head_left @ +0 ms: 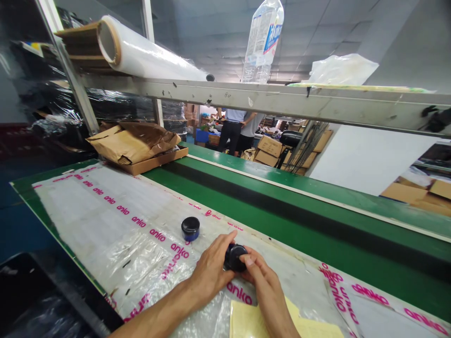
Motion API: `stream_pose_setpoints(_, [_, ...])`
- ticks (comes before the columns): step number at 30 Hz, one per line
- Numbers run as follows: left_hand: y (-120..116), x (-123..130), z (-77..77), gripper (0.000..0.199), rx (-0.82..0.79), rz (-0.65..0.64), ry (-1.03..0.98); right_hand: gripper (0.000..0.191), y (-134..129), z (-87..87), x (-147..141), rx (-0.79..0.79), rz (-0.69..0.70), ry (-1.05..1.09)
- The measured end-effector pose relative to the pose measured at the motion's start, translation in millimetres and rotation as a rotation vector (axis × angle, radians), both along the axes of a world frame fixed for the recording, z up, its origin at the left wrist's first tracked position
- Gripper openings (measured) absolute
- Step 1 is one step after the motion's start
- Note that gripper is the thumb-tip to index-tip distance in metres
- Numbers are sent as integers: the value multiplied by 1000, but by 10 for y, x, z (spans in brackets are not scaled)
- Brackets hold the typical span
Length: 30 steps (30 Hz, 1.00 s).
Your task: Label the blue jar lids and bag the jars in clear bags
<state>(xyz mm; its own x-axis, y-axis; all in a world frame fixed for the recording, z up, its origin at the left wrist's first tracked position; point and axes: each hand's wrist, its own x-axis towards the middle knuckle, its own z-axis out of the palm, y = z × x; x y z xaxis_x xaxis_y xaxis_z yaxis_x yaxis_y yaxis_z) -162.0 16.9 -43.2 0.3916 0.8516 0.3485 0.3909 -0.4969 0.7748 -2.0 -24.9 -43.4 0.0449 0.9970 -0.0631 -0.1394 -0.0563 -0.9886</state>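
My left hand [213, 263] and my right hand [261, 271] meet over the table, closed around a small round black object [237, 258]. The left fingers curl round its left side, and the right thumb and fingers grip its right edge. Its flat round face is tilted toward me; much of its side is hidden by my fingers. A similar short round piece [190, 228], black on top with dark blue below, stands a little beyond my left hand. Yellow paper sheets [243, 320] lie under my right forearm.
Plastic film printed "anko" [116, 234] covers the green table. At the far left sits an open cardboard box [155, 162] with brown paper. An overhead rail [225, 94] carries a film roll [151, 54] and a plastic bottle [262, 44]. People [234, 126] stand beyond.
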Motion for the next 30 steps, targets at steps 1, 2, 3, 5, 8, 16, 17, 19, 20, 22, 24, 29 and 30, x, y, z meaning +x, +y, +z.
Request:
stream_pose_setpoints(1, [0,-1,2,87,-4,-1,3,51,0,1,-4,0,-3,-10])
stream_pose_setpoints(2, [0,-3,2,88,-6,-3,4,49,-1,1,-8,3,-8,-24])
stream_pose_setpoints(3, [1,-5,-1,89,-5,-4,4,46,-3,0,-11,8,-15,-42])
stream_pose_setpoints(5, [4,-9,-14,91,-1,-6,0,43,-12,-9,-14,33,-43,-96])
stream_pose_setpoints(8, [6,-16,-37,91,5,-7,-9,39,-38,-34,-12,99,-108,-217])
stream_pose_setpoints(16, [7,-21,-18,85,10,-12,-5,36,-119,-162,-45,408,-266,-826])
stream_pose_setpoints(17, [8,-20,-16,85,12,-11,-3,36,-123,-177,-54,457,-300,-911])
stream_pose_setpoints(19, [10,-15,-16,84,21,-8,-2,36,-128,-187,-62,520,-371,-1038])
stream_pose_setpoints(20, [11,-13,-18,83,28,-3,-3,37,-129,-180,-59,537,-407,-1086])
stream_pose_setpoints(22, [14,-9,-22,78,43,14,-5,39,-136,-148,-45,564,-488,-1151])
stream_pose_setpoints(24, [18,-9,-24,77,40,26,0,37,-151,-108,-27,624,-527,-1172])
stream_pose_setpoints(29, [24,-29,-20,76,-8,12,12,25,-193,-83,-26,895,-270,-1262])
stream_pose_setpoints(30, [23,-34,-17,75,-11,11,10,23,-195,-90,-28,903,-222,-1315])
